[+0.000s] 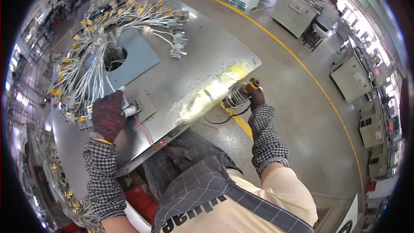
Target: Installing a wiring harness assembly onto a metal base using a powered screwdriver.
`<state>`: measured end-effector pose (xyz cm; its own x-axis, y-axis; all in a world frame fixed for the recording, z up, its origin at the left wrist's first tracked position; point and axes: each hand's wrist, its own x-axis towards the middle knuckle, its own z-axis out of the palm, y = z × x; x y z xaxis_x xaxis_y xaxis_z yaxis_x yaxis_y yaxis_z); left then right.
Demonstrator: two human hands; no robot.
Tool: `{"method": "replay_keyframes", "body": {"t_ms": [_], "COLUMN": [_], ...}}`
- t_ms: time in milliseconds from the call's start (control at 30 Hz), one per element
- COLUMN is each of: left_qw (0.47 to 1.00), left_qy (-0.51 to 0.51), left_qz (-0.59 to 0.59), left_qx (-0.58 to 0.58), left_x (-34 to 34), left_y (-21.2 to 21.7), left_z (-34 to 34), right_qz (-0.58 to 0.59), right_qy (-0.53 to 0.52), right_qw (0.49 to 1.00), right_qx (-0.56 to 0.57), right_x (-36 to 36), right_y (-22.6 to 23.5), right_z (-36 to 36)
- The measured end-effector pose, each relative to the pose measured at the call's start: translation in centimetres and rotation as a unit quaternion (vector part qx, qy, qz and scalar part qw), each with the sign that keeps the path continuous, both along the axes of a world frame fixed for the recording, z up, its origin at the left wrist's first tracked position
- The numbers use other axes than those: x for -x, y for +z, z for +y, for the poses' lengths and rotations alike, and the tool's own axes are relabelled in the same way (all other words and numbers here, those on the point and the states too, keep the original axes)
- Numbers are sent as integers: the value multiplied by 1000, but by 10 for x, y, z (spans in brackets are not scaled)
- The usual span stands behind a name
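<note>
left hand [108, 115], in a dark red knit glove, is closing on a small silver metal connector block [130, 110] with a thin reddish wire [144, 131] trailing from it toward the near edge of the desk. the block is sitting on the grey sheet-metal desk [189, 73], just beside a square recess in the plate.

right hand [255, 96], also gloved, is clamping around a soldering iron with a yellow-and-black handle [252, 85], which is lying in or against a coiled wire holder [234, 99] off the desk's right edge; which of the two i cannot tell. a black cord [224, 118] is hanging below it.

further out: a fan of white wires with yellow terminals [92, 43] is spreading around a blue-grey plate with a round hole [136, 58].

risks, as judged: the hot tip is passing close to the cord and the checked sleeve, so a careless swing could be scorching either. the loose reddish wire could be snagging on the desk edge and tugging the block out of the fingers.
</note>
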<state>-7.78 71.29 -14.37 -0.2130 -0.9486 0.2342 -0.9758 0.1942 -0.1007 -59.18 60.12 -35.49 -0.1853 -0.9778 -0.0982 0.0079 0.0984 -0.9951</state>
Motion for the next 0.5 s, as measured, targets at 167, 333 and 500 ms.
{"method": "replay_keyframes", "body": {"t_ms": [167,333,500], "left_qw": [989,846,890], "left_qy": [51,-37,38], "left_qz": [134,510,446], "left_qx": [26,152,84], "left_x": [5,66,29], "left_y": [15,-2,-16], "left_z": [2,-34,-11], "right_qz": [23,-168,-317], "right_qy": [-54,53,288], "right_qw": [985,873,733], "right_qx": [161,456,528], "right_x": [-28,-58,-145], "right_y": [66,182,267], "right_z": [35,48,27]}}
